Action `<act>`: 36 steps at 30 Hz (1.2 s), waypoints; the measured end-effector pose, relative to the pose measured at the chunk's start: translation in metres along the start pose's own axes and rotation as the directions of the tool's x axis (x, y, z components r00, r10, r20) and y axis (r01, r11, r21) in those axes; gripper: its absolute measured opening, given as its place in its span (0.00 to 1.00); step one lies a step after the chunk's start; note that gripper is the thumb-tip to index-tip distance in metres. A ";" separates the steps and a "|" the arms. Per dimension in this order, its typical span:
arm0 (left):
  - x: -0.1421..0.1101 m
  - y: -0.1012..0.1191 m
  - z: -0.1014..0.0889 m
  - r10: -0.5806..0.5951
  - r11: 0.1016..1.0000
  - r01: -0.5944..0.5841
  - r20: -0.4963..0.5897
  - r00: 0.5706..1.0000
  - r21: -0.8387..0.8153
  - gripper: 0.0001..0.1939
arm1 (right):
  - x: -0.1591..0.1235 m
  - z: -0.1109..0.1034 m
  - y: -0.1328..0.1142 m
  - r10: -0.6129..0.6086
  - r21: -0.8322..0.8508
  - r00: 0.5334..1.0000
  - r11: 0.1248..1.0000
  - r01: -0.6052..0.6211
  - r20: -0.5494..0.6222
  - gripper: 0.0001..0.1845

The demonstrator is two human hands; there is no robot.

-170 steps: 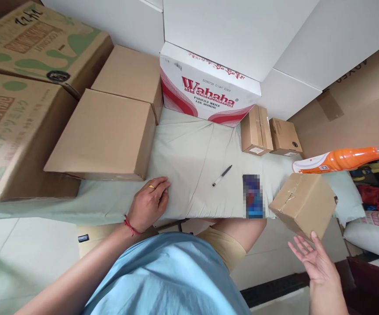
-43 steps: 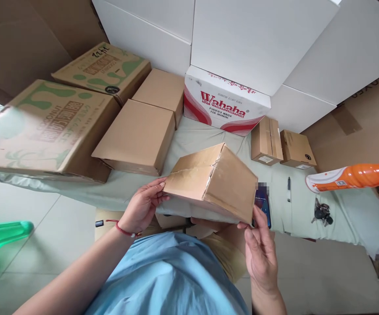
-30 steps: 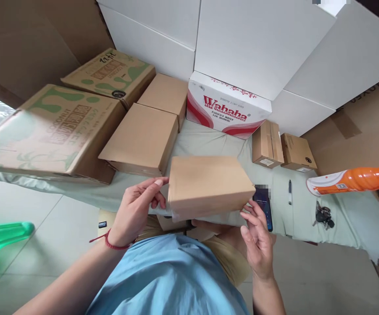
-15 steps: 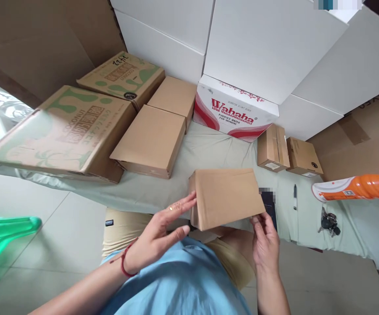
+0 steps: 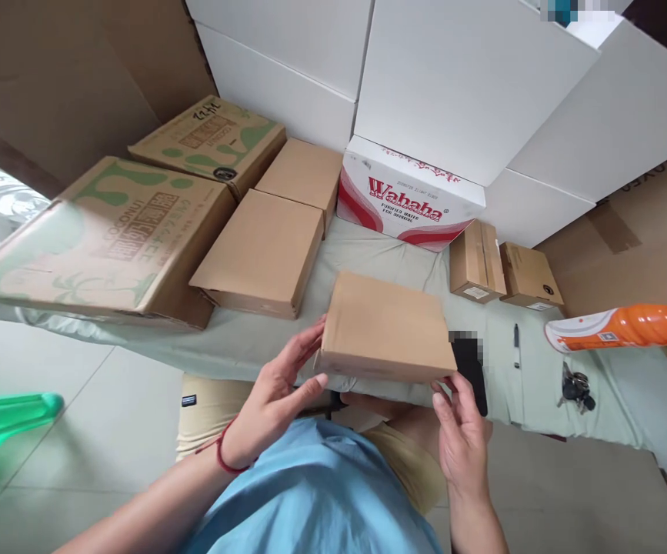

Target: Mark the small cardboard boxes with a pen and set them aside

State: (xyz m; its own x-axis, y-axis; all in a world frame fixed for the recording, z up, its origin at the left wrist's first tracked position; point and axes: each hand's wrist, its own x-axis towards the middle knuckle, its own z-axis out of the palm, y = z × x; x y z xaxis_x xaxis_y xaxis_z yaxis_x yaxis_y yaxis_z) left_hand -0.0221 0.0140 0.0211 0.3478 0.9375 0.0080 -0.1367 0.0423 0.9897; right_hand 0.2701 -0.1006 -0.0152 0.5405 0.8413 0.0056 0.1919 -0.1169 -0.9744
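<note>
Between my hands, at the front of the cloth-covered table [image 5: 379,250], is a plain brown cardboard box [image 5: 391,323]. Its top and a strip of its near side show. My left hand [image 5: 284,392] has its fingers along the box's left side, the thumb by the near left corner; some fingertips are hidden. My right hand [image 5: 463,419] grips the near right corner, its fingers partly under the edge. Just right of the box lies a dark phone-like object [image 5: 470,377], partly blurred out. Another plain brown box [image 5: 261,250] sits to the left, with a similar box [image 5: 304,169] behind it.
Two green-printed coconut cartons [image 5: 108,238] fill the left. A white and red Wahaha carton [image 5: 408,196] stands at the back. To the right are two small boxes [image 5: 477,261], a pen [image 5: 516,346], keys [image 5: 576,387] and an orange bottle [image 5: 627,327]. A green plastic stool [image 5: 10,423] stands lower left.
The box between my hands has tilted and turned slightly, so its near side now shows. It and both hands have moved a little to the left. The other boxes stay in place.
</note>
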 end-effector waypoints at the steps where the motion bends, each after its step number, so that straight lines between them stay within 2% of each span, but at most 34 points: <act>1: 0.001 0.001 -0.003 -0.046 0.996 0.045 -0.013 0.999 -0.077 0.29 | -0.001 0.000 -0.007 -0.050 -0.011 0.998 0.999 0.050 0.028 0.29; 3: 0.002 0.007 -0.007 -0.096 0.978 0.086 -0.044 0.994 -0.190 0.28 | -0.001 -0.001 -0.026 -0.146 -0.029 0.986 0.989 0.148 0.075 0.31; 6: 0.003 0.024 -0.007 -0.096 0.965 0.065 -0.110 0.989 -0.254 0.25 | 0.001 -0.005 -0.058 -0.260 -0.019 0.960 0.964 0.264 0.101 0.34; 10: 0.006 0.037 -0.006 -0.089 0.967 0.050 -0.149 0.985 -0.249 0.23 | 0.010 -0.005 -0.081 -0.305 0.029 0.947 0.952 0.304 0.101 0.34; 14: 0.015 0.028 -0.009 -0.135 0.971 0.112 -0.097 0.986 -0.211 0.25 | 0.026 0.001 -0.070 -0.220 0.089 0.954 0.975 0.205 0.206 0.33; 16: 0.018 0.020 -0.013 -0.140 0.975 0.124 -0.071 0.988 -0.185 0.26 | 0.032 0.001 -0.060 -0.158 0.102 0.965 0.985 0.139 0.209 0.33; 19: 0.019 0.004 -0.023 -0.137 0.977 0.116 -0.107 0.985 -0.178 0.24 | 0.031 -0.003 -0.045 -0.065 0.145 0.979 0.989 0.037 0.193 0.37; 21: 0.017 -0.009 -0.030 -0.167 0.973 0.144 -0.125 0.978 -0.178 0.23 | 0.025 -0.009 -0.036 -0.009 0.174 0.973 0.984 -0.032 0.232 0.40; 23: 0.012 -0.025 -0.035 -0.210 0.969 0.198 -0.072 0.975 -0.149 0.26 | 0.019 -0.014 -0.025 0.033 0.193 0.958 0.977 -0.091 0.286 0.43; 25: 0.006 -0.039 -0.037 -0.216 0.972 0.218 0.036 0.976 -0.082 0.36 | 0.015 -0.014 -0.015 0.051 0.200 0.952 0.973 -0.116 0.303 0.48; 27: 0.001 -0.048 -0.037 -0.173 0.985 0.171 0.123 0.977 0.026 0.42 | 0.016 -0.012 -0.005 0.063 0.163 0.961 0.980 -0.110 0.270 0.47; 28: -0.001 -0.049 -0.036 -0.146 0.987 0.134 0.142 0.979 0.091 0.43 | 0.017 -0.010 -0.002 0.066 0.129 0.969 0.987 -0.099 0.239 0.43; 31: -0.003 -0.043 -0.032 -0.092 0.952 0.058 0.101 0.991 0.299 0.40 | 0.023 -0.008 -0.002 0.082 0.002 0.981 0.997 -0.084 0.174 0.26; 33: -0.001 -0.030 -0.028 -0.040 0.910 0.029 0.018 0.999 0.413 0.35 | 0.022 -0.011 -0.008 0.114 -0.061 0.981 0.993 -0.105 0.157 0.24; 36: 0.006 -0.002 -0.021 0.101 0.851 -0.040 -0.089 0.991 0.523 0.28 | 0.012 -0.017 -0.022 0.185 -0.101 0.967 0.980 -0.170 0.176 0.26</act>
State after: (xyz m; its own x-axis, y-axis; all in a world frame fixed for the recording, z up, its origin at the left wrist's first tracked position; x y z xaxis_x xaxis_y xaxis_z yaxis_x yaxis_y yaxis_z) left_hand -0.0391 0.0263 0.0164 0.2487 0.9639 0.0952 0.3550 -0.1822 0.9169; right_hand 0.2865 -0.0967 0.0102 0.4139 0.8846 -0.2149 0.1793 -0.3107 -0.9335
